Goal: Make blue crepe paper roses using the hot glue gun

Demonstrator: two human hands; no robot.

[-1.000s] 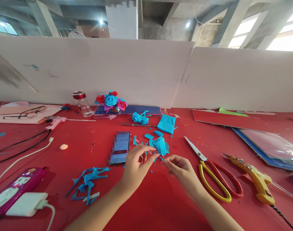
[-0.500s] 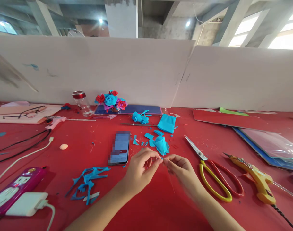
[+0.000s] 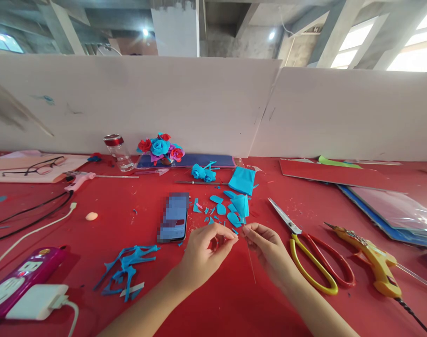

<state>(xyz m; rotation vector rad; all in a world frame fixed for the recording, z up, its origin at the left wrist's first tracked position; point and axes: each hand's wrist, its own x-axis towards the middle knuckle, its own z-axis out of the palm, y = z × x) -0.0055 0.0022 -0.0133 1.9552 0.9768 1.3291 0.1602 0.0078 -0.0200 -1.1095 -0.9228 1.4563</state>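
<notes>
My right hand (image 3: 269, 248) is closed in a pinch on a thin stick (image 3: 250, 257) that slants down toward me. A small rolled blue paper bud (image 3: 242, 205) sits at the stick's top, just above the fingertips. My left hand (image 3: 202, 255) lies beside it, thumb and forefinger pinched together almost touching the right fingertips; what they hold, if anything, is too small to see. Loose blue paper petals (image 3: 220, 209) lie on the red table (image 3: 227, 299) just beyond both hands.
Yellow-and-red scissors (image 3: 314, 262) and a yellow glue gun (image 3: 371, 257) lie to the right. A phone (image 3: 174, 217), blue scraps (image 3: 127, 269), a power strip (image 3: 24, 276) and cables are on the left. Folded blue paper (image 3: 243, 180), a paper bouquet (image 3: 160, 147) and a bottle (image 3: 118, 152) stand by the white partition.
The blue bud has left my left fingers and now stands narrower and slightly further right on the stick. My left hand has closed from spread fingers into a pinch.
</notes>
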